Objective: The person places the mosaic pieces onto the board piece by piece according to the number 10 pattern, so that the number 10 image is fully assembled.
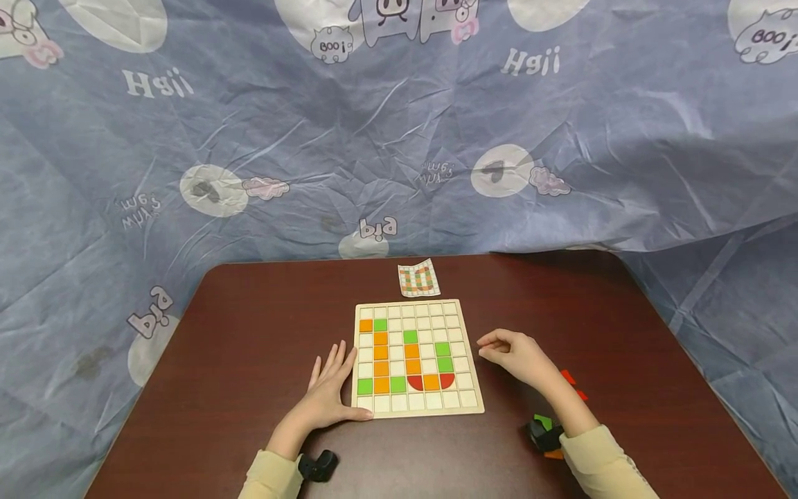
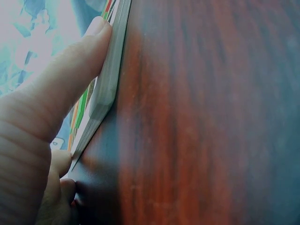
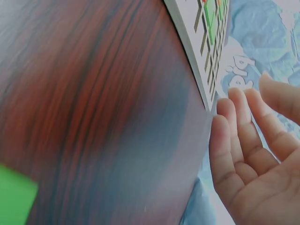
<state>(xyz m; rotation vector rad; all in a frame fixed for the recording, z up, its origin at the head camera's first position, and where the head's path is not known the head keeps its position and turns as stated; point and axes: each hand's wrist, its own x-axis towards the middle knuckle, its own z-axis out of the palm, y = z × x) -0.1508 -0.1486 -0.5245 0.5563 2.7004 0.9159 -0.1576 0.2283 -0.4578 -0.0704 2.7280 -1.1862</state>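
Observation:
A light wooden grid board [image 1: 419, 410] lies on the table, with orange [image 1: 381, 353], green [image 1: 409, 337] and red quarter-round tiles [image 1: 415, 382] in some of its squares. My left hand [image 1: 325, 396] is at the board's left side, fingers spread along the edge and thumb at the near-left corner. Seen from the left wrist, that thumb [image 2: 75, 65] rests on the board's rim. To the right of the board, my right hand [image 1: 516, 355] hovers with loosely bent fingers. The right wrist view shows its palm bare and the thumb apart from the fingers [image 3: 248, 140].
Behind the board lies a small printed pattern card [image 1: 418, 278]. Loose red tiles [image 1: 568, 377], a green tile [image 1: 544, 421] and an orange tile [image 1: 553, 454] lie by the right forearm, partly hidden. A patterned blue cloth [image 1: 386, 138] hangs behind the dark table [image 1: 280, 305].

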